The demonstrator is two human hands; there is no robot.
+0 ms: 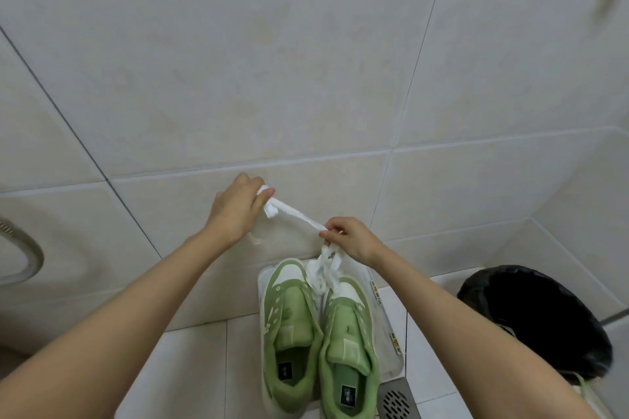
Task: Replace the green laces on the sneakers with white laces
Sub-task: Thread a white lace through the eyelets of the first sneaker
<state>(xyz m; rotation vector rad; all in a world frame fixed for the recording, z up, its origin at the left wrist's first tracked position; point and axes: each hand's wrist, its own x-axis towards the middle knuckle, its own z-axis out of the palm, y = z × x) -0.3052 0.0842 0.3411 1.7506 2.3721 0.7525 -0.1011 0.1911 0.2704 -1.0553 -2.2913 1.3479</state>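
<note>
Room: tiled floor; sneakers on tray, eyelets bare.
Left hand: fingers pinch lace bundle.
Right hand: fingers pinch lace; we judge it stretched taut to untangle.

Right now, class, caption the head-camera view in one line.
The left hand and right hand stretch a tangled white fabric lace above two unlaced green-and-white sneakers on a white tray.

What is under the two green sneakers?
A flat white rectangular tray lies under the green sneakers, on the tiled floor. Its rim shows past the toes and on the right side; the middle is covered by the shoes, so anything there cannot be seen.
</note>
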